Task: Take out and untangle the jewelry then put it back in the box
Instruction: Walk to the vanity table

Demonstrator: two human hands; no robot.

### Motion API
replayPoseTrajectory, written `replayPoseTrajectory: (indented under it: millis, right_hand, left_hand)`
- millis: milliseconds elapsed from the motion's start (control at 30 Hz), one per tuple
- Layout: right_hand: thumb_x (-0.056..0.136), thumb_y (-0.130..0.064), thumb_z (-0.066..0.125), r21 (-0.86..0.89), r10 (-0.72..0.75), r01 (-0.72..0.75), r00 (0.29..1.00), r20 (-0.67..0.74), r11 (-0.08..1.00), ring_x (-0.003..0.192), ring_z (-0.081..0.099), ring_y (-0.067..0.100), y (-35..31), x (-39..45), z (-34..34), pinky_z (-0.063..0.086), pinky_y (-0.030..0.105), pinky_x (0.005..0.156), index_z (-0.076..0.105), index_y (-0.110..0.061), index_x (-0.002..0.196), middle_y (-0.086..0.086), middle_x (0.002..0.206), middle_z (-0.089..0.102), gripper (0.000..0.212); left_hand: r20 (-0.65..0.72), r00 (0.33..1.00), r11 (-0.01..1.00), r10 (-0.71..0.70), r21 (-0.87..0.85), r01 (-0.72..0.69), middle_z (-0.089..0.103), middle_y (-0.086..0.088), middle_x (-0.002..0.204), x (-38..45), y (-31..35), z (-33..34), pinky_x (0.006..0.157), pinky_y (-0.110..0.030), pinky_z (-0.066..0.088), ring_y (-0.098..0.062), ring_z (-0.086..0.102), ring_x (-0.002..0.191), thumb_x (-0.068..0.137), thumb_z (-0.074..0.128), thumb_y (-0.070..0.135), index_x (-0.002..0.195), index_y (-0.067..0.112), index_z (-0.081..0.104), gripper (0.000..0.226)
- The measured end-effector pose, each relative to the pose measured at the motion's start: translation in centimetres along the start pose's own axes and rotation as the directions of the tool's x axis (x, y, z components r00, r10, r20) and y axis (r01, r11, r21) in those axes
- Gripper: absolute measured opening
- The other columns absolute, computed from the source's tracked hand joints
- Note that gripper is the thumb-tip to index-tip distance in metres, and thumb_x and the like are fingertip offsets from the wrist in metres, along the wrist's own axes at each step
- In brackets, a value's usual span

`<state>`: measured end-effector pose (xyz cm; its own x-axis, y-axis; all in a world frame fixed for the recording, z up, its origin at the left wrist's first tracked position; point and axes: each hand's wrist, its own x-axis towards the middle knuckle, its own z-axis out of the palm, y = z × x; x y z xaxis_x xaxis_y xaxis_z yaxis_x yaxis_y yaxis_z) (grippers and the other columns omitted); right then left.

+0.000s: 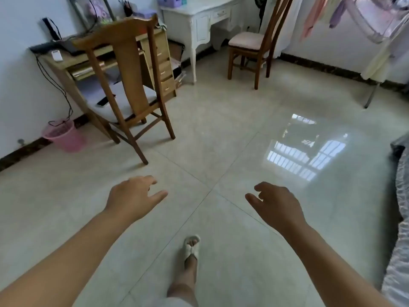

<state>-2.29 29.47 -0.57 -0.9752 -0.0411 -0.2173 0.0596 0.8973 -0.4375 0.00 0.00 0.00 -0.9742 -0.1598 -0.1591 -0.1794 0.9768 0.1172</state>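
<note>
both forearms are bare, with no sleeves showing, and the left hand (pixel 130 199) and right hand (pixel 280 203) wear nothing. one foot wears a pale cross-strap slipper (pixel 191 245); light shorts (pixel 174 302) show below.

Both bare arms reached forward over the glossy beige tiled floor (pixel 221 120), the left hand (pixel 130 200) and right hand (pixel 278 204) apart, fingers loosely spread and holding nothing. A foot in a white sandal (pixel 191 247) stood below them. A brown wooden chair (pixel 126 85) faced a cluttered wooden worktop (pixel 73 59), near a pink plastic bin (pixel 63 136).
</note>
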Motion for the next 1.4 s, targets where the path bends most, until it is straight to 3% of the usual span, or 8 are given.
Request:
replayPoseTrajectory:
  millis: [267, 467, 667, 800, 1067, 1267, 1400]
  right_hand:
    - [0.082, -0.041, 0.062, 0.173, 0.055, -0.075, 0.992, 0.117, 0.982, 0.104, 0.06, 0.016, -7.6, 18.5, 1.6, 0.048, 0.035, 0.089, 0.056, -0.022, 0.12, 0.001, 0.112, 0.065, 0.043]
    - [0.082, -0.04, 0.063, 0.245, 0.115, -0.133, 0.989, 0.089, 0.96, 0.095, 0.062, 0.013, -9.5, 32.1, -2.0, 0.051, 0.036, 0.085, 0.059, -0.023, 0.115, -0.002, 0.101, 0.066, 0.037]
    - [0.08, -0.035, 0.066, 0.298, 0.307, -0.306, 0.951, 0.046, 0.904, 0.084, 0.064, 0.012, -3.9, 44.6, -4.8, 0.05, 0.034, 0.078, 0.064, -0.022, 0.108, -0.001, 0.088, 0.069, 0.031]
    - [0.079, -0.038, 0.065, 0.283, 0.358, -0.355, 0.933, 0.044, 0.891, 0.085, 0.064, 0.014, -0.8, 55.3, -7.7, 0.051, 0.036, 0.079, 0.064, -0.02, 0.108, -0.002, 0.087, 0.07, 0.034]
    - [0.082, -0.043, 0.06, 0.224, 0.18, -0.184, 0.983, 0.037, 0.957, 0.092, 0.061, 0.014, -5.2, 81.4, -16.4, 0.047, 0.03, 0.08, 0.058, -0.025, 0.117, -0.001, 0.104, 0.067, 0.039]
    - [0.082, -0.042, 0.061, 0.191, 0.108, -0.126, 0.989, 0.1, 0.973, 0.09, 0.061, 0.012, -10.3, 99.3, -16.5, 0.047, 0.029, 0.079, 0.059, -0.025, 0.115, -0.003, 0.1, 0.067, 0.037]
    - [0.083, -0.045, 0.057, 0.111, 0.102, -0.12, 0.982, 0.156, 0.987, 0.091, 0.061, 0.013, -13.9, 111.3, -17.0, 0.048, 0.03, 0.081, 0.057, -0.025, 0.117, -0.005, 0.096, 0.069, 0.04]
  left_hand:
    - [0.072, 0.977, 0.958, -0.199, -0.194, 0.209, 0.062, 0.005, 0.12, 17.5, -6.6, -0.3, 0.078, -0.03, 0.045, -0.015, 0.059, 0.104, 0.083, 0.051, 0.058, 0.124, 0.027, 0.053, 0.052]
    - [0.129, 0.99, 0.961, -0.062, -0.259, 0.094, 0.06, 0.003, 0.123, 34.6, -2.5, -3.5, 0.081, -0.031, 0.046, -0.016, 0.057, 0.107, 0.088, 0.045, 0.054, 0.131, 0.025, 0.046, 0.052]
    - [0.239, 0.963, 0.975, 0.121, -0.209, -0.071, 0.057, 0.006, 0.126, 51.5, 5.3, -3.5, 0.085, -0.031, 0.049, -0.013, 0.056, 0.108, 0.087, 0.042, 0.058, 0.135, 0.028, 0.039, 0.056]
    - [0.294, 0.953, 0.976, 0.076, -0.218, -0.01, 0.056, 0.005, 0.128, 62.2, 9.6, -4.7, 0.089, -0.034, 0.049, -0.014, 0.055, 0.112, 0.086, 0.046, 0.056, 0.136, 0.028, 0.039, 0.057]
    - [0.184, 0.983, 0.974, -0.007, -0.222, 0.048, 0.059, 0.005, 0.123, 83.5, 13.8, -11.4, 0.088, -0.037, 0.05, -0.016, 0.057, 0.107, 0.084, 0.045, 0.06, 0.134, 0.031, 0.041, 0.058]
    - [0.26, 0.953, 0.929, -0.157, -0.287, 0.232, 0.059, 0.003, 0.12, 98.1, 11.1, -10.1, 0.083, -0.031, 0.045, -0.017, 0.056, 0.107, 0.085, 0.046, 0.057, 0.133, 0.028, 0.043, 0.056]
    - [0.326, 0.928, 0.928, -0.179, -0.258, 0.269, 0.059, 0.004, 0.122, 110.1, 8.8, -10.8, 0.086, -0.031, 0.045, -0.017, 0.056, 0.11, 0.087, 0.043, 0.057, 0.134, 0.026, 0.041, 0.057]
